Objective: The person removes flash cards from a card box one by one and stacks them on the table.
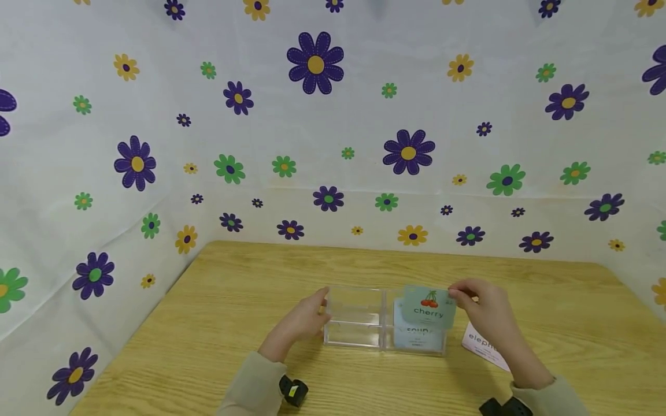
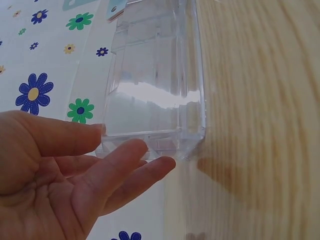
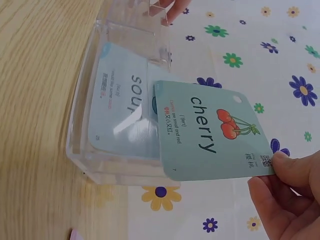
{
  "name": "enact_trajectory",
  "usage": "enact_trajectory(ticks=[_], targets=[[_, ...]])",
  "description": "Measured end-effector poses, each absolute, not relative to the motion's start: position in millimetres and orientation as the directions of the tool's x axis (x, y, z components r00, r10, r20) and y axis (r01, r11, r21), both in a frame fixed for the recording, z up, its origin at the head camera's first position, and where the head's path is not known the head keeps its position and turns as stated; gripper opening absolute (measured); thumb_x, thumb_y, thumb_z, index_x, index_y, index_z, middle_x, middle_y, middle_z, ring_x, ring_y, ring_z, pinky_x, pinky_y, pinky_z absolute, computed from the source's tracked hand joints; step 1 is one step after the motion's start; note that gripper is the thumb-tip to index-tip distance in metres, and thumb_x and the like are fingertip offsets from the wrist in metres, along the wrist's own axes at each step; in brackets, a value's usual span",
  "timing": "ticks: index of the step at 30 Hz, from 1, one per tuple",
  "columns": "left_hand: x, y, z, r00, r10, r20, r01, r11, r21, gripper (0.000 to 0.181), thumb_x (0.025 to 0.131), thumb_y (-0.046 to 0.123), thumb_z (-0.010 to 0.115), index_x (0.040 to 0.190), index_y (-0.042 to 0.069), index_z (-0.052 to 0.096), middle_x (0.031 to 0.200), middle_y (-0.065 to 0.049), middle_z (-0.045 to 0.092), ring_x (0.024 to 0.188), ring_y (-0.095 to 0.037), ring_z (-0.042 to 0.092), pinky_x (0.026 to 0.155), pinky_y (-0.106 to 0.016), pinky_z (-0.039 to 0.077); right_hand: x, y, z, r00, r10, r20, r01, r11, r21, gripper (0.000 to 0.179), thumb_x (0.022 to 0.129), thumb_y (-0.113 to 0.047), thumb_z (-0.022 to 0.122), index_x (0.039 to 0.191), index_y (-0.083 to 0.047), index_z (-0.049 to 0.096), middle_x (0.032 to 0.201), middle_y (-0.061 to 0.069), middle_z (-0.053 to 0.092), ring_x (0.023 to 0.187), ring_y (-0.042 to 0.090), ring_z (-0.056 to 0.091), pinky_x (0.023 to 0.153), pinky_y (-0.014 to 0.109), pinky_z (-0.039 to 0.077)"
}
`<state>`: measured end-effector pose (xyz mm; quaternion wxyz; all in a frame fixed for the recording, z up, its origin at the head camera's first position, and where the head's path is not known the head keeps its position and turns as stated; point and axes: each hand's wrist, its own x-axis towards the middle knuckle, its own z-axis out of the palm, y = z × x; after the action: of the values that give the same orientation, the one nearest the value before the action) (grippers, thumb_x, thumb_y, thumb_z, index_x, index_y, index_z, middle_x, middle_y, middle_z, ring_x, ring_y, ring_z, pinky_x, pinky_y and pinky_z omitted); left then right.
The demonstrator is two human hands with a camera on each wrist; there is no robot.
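- Cherry card (image 1: pixel 429 315) sits over the clear box's (image 1: pixel 354 335) right compartment, overlapping the soup card (image 1: pixel 418 341); the right hand (image 1: pixel 488 303) pinches its upper right corner, probably leaving the lower edge free;
- left hand (image 1: pixel 300 320) rests loosely extended fingers against the box's left end, likely steadying it;
- card's print faces the person; its long axis runs left-right, dipping slightly rightward.

One clear box (image 1: pixel 354 335) with two compartments is counted on one desk (image 1: pixel 218 318). Three card faces can be counted: one soup card (image 1: pixel 418 342) inside the box's right compartment, one cherry card (image 1: pixel 430 313) above that compartment, and one pink card (image 1: pixel 480 343) right of the box. Two grips are seen: the left grip (image 1: pixel 302 319) at the box's left end, the right grip (image 1: pixel 489 309) just beyond its right end.
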<state>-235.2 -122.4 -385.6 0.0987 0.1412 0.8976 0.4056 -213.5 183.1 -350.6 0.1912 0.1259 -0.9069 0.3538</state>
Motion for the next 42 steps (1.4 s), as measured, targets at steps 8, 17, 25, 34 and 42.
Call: enact_trajectory(ticks=[8,17,25,34,42], targets=[[-237.4,-122.8,-388.4,-0.934,0.353,-0.056,0.190,0.624,0.758,0.056,0.087,-0.005,0.048,0.135,-0.010,0.019,0.122,-0.031,0.041,0.082,-0.027,0.057,0.058,-0.032,0.049,-218.4,207.4,-365.7,-0.874,-0.031,0.484,-0.368,0.694,-0.620,0.013,0.084,-0.011,0.060,0.084,0.001,0.065,0.077,0.009,0.063,0.069,0.020,0.058,0.056,0.032,0.049],[-238.6,-123.8,-389.2,-0.935,0.349,-0.060,0.185,0.626,0.757,0.055,0.088,-0.004,0.047,0.135,-0.009,0.019,0.122,-0.031,0.040,0.085,-0.029,0.056,0.059,-0.033,0.050,-268.9,285.8,-455.1,-0.855,0.010,0.519,-0.342,0.742,-0.577,0.017,0.085,-0.032,0.057,0.087,-0.017,0.064,0.080,-0.003,0.062,0.067,0.008,0.059,0.051,0.017,0.047],[-237.3,-124.1,-387.6,-0.932,0.357,-0.053,0.189,0.609,0.770,0.056,0.088,-0.004,0.047,0.136,-0.009,0.018,0.122,-0.032,0.040,0.082,-0.028,0.057,0.058,-0.032,0.050,-268.8,309.9,-461.6,-0.868,0.063,0.493,-0.254,0.795,-0.550,0.021,0.087,-0.037,0.052,0.090,-0.018,0.062,0.083,-0.002,0.061,0.067,0.007,0.059,0.053,0.016,0.047],[-236.2,-124.3,-387.1,-0.933,0.357,-0.056,0.185,0.606,0.774,0.056,0.088,-0.003,0.047,0.136,-0.008,0.019,0.123,-0.032,0.039,0.082,-0.027,0.057,0.057,-0.031,0.050,-271.8,320.2,-465.9,-0.880,0.090,0.466,-0.218,0.795,-0.566,0.023,0.088,-0.037,0.050,0.089,-0.017,0.061,0.082,-0.001,0.060,0.067,0.010,0.060,0.053,0.017,0.047],[-236.0,-123.4,-385.4,-0.936,0.346,-0.068,0.173,0.618,0.767,0.056,0.088,-0.003,0.047,0.136,-0.009,0.018,0.124,-0.032,0.039,0.082,-0.028,0.058,0.058,-0.033,0.050,-271.7,322.6,-464.8,-0.894,0.118,0.432,-0.183,0.784,-0.593,0.026,0.088,-0.035,0.051,0.093,-0.012,0.063,0.084,0.003,0.061,0.068,0.012,0.060,0.053,0.018,0.048]])
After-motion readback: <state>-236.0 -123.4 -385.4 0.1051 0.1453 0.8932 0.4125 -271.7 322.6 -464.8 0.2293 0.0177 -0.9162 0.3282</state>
